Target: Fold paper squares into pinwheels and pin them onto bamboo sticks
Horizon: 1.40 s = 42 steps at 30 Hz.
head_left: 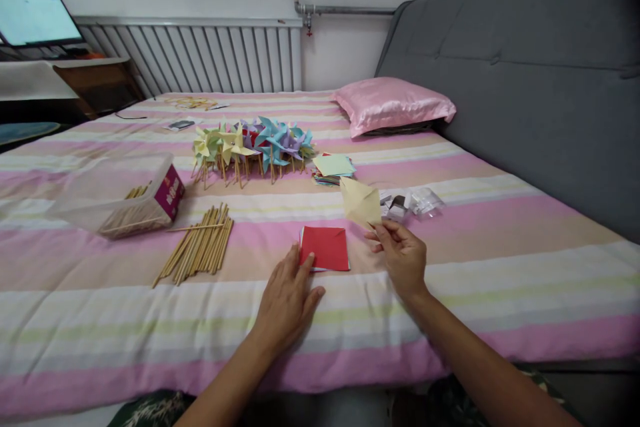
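Observation:
My right hand (401, 255) pinches a pale yellow paper square (361, 203) by its lower corner and holds it up above the bed. Faint crease lines run across this sheet. To its left, my left hand (286, 293) lies with fingers stretched out, the fingertips touching the left edge of a small stack of paper squares topped by a red sheet (325, 249). Just left of that hand, a bundle of thin wooden sticks (203, 247) rests on the cover, with one stick lying across it.
Finished paper pinwheels on sticks (255, 143) stand in a cluster behind. More coloured paper squares (334, 165) are stacked beside them, near small plastic bags (423, 203). A clear tub (120, 193) holding sticks lies at left; a pink pillow (393, 105) sits at the back right.

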Motion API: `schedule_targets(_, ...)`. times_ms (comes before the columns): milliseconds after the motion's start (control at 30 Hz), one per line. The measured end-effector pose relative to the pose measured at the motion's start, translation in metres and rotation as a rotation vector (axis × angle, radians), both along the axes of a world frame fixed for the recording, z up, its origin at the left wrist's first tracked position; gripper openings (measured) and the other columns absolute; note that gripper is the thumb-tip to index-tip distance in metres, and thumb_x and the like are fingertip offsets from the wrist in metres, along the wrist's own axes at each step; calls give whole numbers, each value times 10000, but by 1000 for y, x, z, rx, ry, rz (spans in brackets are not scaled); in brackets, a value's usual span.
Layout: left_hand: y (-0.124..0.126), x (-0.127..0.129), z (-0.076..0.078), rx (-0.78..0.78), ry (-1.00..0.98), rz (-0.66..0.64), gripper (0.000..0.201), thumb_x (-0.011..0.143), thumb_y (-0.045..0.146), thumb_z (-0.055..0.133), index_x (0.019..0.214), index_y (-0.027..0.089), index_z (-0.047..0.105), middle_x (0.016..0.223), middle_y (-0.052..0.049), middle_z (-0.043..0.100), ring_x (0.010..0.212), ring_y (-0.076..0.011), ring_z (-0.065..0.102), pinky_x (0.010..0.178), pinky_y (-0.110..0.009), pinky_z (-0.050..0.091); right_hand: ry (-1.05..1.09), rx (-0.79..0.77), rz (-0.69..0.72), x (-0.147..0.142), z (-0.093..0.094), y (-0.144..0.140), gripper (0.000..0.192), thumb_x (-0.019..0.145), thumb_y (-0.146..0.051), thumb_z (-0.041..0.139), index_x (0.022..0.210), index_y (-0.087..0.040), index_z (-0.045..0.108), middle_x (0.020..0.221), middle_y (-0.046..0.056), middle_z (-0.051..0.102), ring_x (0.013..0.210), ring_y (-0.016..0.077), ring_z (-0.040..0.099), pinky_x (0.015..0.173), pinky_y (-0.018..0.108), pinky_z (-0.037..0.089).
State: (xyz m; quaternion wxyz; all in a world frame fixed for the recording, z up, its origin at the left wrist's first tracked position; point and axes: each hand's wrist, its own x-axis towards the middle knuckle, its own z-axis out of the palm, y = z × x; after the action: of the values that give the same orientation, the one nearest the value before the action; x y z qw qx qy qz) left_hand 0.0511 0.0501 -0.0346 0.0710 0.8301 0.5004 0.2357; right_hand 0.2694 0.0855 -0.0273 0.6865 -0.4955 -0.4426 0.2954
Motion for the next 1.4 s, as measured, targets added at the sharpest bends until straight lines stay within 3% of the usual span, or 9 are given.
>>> schedule_targets(133,-1,4,17,-196,-460,82,421,848,413,474,1186,183,577,1354,-129,466,1248,-273,416,1042,-443,308,-277,155,54,-7,0,-16,147,816,-196,582,938,-204,664,876,43,708,776,173,684,593,267,578)
schedule_targets(300,0,8,44,-791,-1417,86,619,838,589,349,1137,116,614,1112,-144,651,1122,-310,537,950,-419,408,-621,447,191,-21,-4,-32,290,780,-46,583,995,-227,654,1002,55,696,923,174,658,802,311,559)
schedule_targets(400,1,6,53,-975,-1665,133,582,805,557,465,1156,113,601,1039,-134,684,1047,-302,589,890,-378,451,-678,501,260,-26,-7,-35,300,768,-17,584,1000,-198,646,1020,85,689,915,165,663,767,269,565)
schedule_targets(567,-2,1,51,-953,-1550,202,411,748,381,643,1063,117,650,934,-105,714,887,-257,651,768,-301,480,-699,473,295,-27,-8,-37,269,735,-22,577,943,-180,641,1056,105,669,953,185,647,794,300,556)
schedule_targets(867,-4,2,43,-1012,-1385,250,396,683,367,708,983,111,688,884,-112,715,726,-195,641,638,-260,457,-675,412,279,-24,-4,-37,233,686,-52,536,841,-213,602,1125,89,634,994,209,624,787,348,551)
schedule_targets(1067,-5,6,40,-958,-1376,311,383,616,288,766,938,96,687,881,-120,713,753,-187,634,663,-250,471,-638,336,180,-25,-1,-36,311,715,-84,554,994,-221,571,1170,101,594,1057,236,576,748,363,546)
schedule_targets(1200,-3,4,36,-830,-1445,368,373,634,279,756,949,95,677,937,-119,701,793,-180,631,679,-242,480,-573,198,156,-27,-5,-37,382,738,-127,587,1103,-222,528,952,63,613,742,159,607,549,266,517)
schedule_targets(1267,-1,3,35,-792,-1465,382,379,643,279,749,965,94,670,943,-119,697,803,-184,631,687,-249,485,-545,147,237,-29,-9,-38,403,755,-131,581,1138,-233,510,817,13,601,577,108,560,503,236,496)
schedule_targets(1400,-2,3,37,-798,-1472,361,396,662,279,733,999,85,656,920,-122,700,789,-195,635,692,-269,490,-602,183,457,-32,-14,-42,447,784,-117,560,1199,-271,500,800,-12,651,544,83,567,525,201,502)
